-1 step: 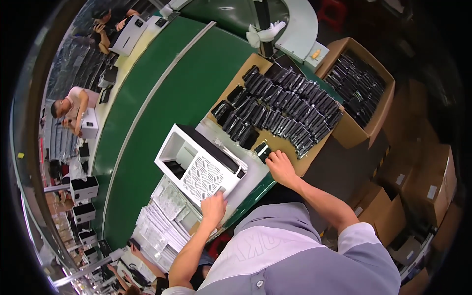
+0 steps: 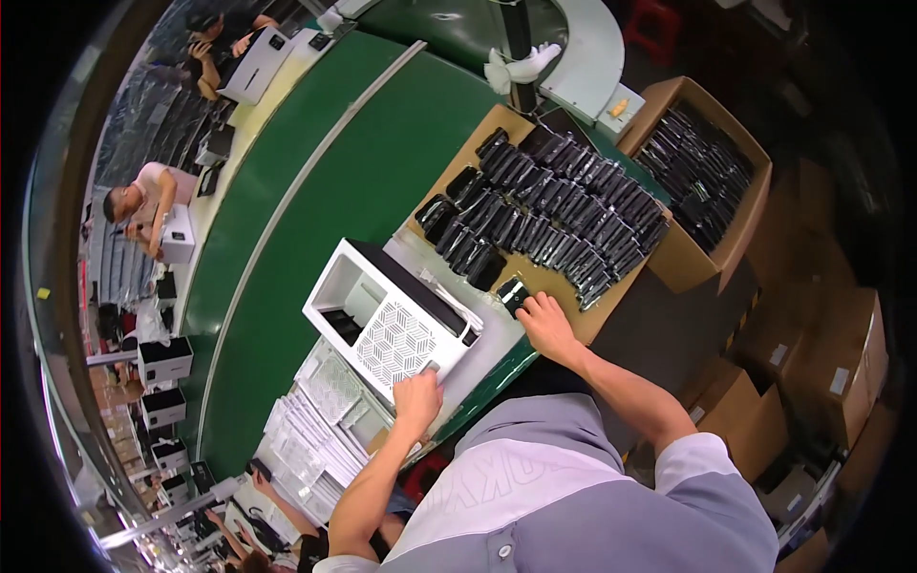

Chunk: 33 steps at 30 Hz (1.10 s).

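A white box-shaped housing (image 2: pixel 377 267) lies tilted on the bench, with a large opening at one end and a patterned vent panel (image 2: pixel 394 342) beside it. My left hand (image 2: pixel 417 401) is closed at the housing's near corner. A small grey piece (image 2: pixel 432 368) shows at its fingertips, but I cannot make out what it is. With its fingertips, my right hand (image 2: pixel 546 322) pinches a small flat black part in clear wrap (image 2: pixel 513 293), at the cardboard's near edge. White cables (image 2: pixel 454 304) lie along the housing's right side.
Rows of black wrapped parts (image 2: pixel 564 210) cover a cardboard sheet (image 2: pixel 611 320). Behind them stands a carton (image 2: pixel 688 263) full of similar parts. White panels (image 2: pixel 301 439) are stacked left of me. Across the green conveyor (image 2: pixel 296 229), other people handle white boxes.
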Each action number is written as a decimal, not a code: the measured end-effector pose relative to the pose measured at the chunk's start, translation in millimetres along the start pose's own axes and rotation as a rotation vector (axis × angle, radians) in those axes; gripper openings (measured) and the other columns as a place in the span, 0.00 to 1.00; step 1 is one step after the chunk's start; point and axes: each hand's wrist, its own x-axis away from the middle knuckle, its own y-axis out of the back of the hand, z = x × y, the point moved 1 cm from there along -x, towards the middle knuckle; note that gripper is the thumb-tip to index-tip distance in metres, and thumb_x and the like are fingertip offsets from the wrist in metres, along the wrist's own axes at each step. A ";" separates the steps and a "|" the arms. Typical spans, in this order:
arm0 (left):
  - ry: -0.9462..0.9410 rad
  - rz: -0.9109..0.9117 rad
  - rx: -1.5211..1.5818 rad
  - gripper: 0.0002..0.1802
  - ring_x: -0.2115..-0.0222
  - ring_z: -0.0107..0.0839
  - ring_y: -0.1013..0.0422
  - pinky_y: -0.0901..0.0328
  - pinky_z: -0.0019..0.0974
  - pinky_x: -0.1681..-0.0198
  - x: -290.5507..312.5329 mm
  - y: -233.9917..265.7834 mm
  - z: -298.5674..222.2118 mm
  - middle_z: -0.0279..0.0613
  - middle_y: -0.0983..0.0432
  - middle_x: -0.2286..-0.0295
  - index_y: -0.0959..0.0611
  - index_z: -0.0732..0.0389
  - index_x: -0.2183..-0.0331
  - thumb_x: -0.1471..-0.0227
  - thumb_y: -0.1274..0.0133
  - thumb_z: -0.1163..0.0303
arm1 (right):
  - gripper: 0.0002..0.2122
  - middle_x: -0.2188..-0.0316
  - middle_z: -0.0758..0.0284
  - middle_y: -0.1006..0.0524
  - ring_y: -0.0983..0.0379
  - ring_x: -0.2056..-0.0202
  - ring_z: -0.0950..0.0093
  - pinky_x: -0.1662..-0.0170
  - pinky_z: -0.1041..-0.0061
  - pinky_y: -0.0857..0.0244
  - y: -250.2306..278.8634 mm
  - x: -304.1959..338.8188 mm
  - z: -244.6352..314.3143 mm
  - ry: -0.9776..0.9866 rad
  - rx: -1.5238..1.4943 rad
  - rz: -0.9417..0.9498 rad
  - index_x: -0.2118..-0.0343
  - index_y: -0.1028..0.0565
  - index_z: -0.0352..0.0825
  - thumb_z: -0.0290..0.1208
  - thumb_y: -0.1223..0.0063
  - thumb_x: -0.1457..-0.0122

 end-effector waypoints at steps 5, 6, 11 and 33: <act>0.008 -0.004 0.034 0.14 0.76 0.54 0.23 0.30 0.52 0.71 -1.1 27.6 0.1 0.54 0.22 0.80 0.17 0.61 0.74 0.56 0.33 0.61 | 0.05 0.69 0.66 0.27 0.33 0.60 0.62 0.54 0.67 0.37 -10.4 -4.2 -14.7 0.018 -0.195 0.064 0.71 0.23 0.35 0.21 0.44 0.53; 0.049 0.000 0.053 0.14 0.75 0.53 0.23 0.30 0.52 0.71 -1.0 44.1 -2.3 0.53 0.21 0.79 0.17 0.60 0.74 0.57 0.33 0.60 | 0.05 0.69 0.66 0.27 0.33 0.60 0.62 0.54 0.67 0.37 -7.2 -6.4 -14.8 0.026 -0.198 0.059 0.71 0.23 0.35 0.21 0.44 0.53; -0.051 0.017 0.414 0.14 0.81 0.26 0.29 0.35 0.35 0.76 1.4 207.5 52.5 0.38 0.24 0.83 0.15 0.63 0.73 0.59 0.29 0.64 | 0.04 0.71 0.69 0.23 0.28 0.66 0.73 0.61 0.74 0.33 28.8 -11.2 -13.3 -0.279 -0.769 0.146 0.67 0.21 0.32 0.20 0.40 0.45; -0.068 -0.866 0.581 0.15 0.67 0.32 0.28 0.33 0.34 0.63 29.9 213.9 26.7 0.42 0.23 0.63 0.18 0.64 0.60 0.53 0.40 0.78 | 0.11 0.60 0.66 0.21 0.23 0.57 0.72 0.51 0.68 0.30 132.1 -41.2 82.7 -0.417 -2.431 0.388 0.60 0.28 0.35 0.35 0.41 0.37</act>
